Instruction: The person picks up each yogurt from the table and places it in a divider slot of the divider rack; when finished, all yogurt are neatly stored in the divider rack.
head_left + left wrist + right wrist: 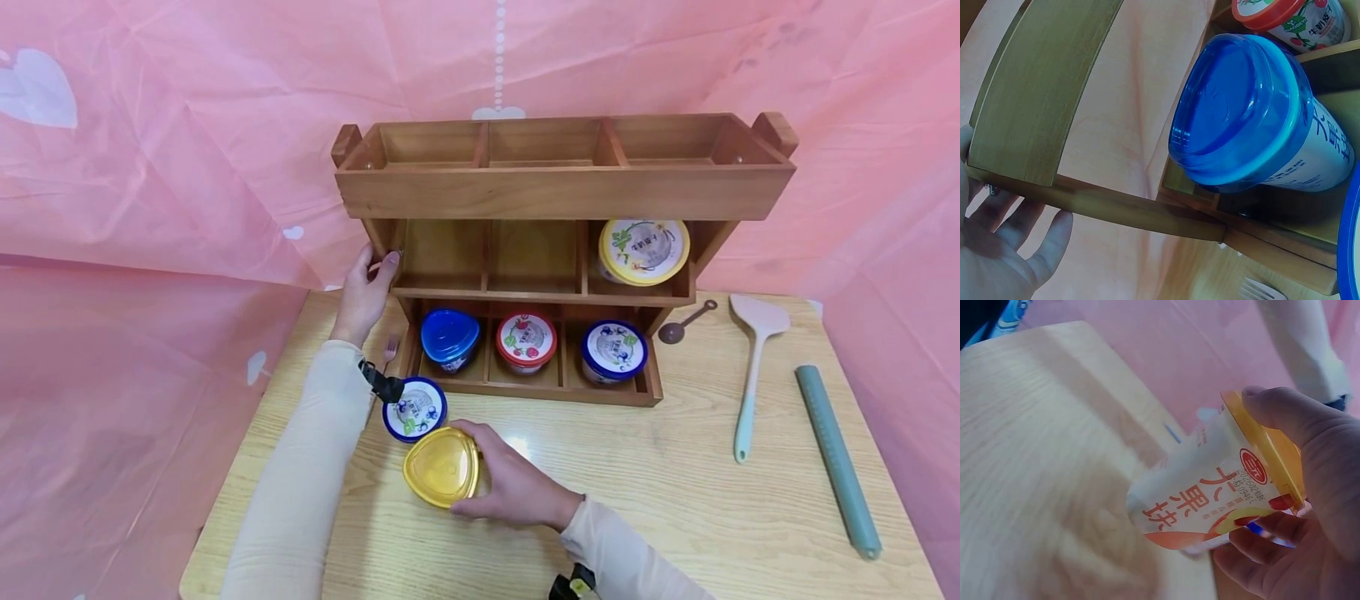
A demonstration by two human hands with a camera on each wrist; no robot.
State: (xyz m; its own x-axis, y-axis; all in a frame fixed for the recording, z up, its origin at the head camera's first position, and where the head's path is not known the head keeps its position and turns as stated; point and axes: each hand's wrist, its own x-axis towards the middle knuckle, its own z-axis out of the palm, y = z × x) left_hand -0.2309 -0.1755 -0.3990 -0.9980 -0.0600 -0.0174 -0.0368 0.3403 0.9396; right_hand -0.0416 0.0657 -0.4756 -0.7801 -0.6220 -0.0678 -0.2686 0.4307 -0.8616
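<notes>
My right hand (517,483) grips a yogurt cup with a yellow lid (442,467) near the table's front. In the right wrist view the cup (1200,487) is tilted above the wood, thumb and fingers around its lid end. My left hand (360,300) holds the left side of a wooden shelf rack (562,193), thumb in front and fingers behind the side piece. Close by, a cup with a domed blue lid (450,335) sits in the bottom left compartment. A blue-rimmed cup (415,410) stands on the table in front of the rack.
A red-lidded cup (527,342) and a blue-lidded cup (615,352) fill the other bottom compartments. Above right sits a yellow-lidded cup (645,252). A brown spoon (672,332), a spatula (752,375) and a green stick (838,462) lie right; a fork (390,348) left.
</notes>
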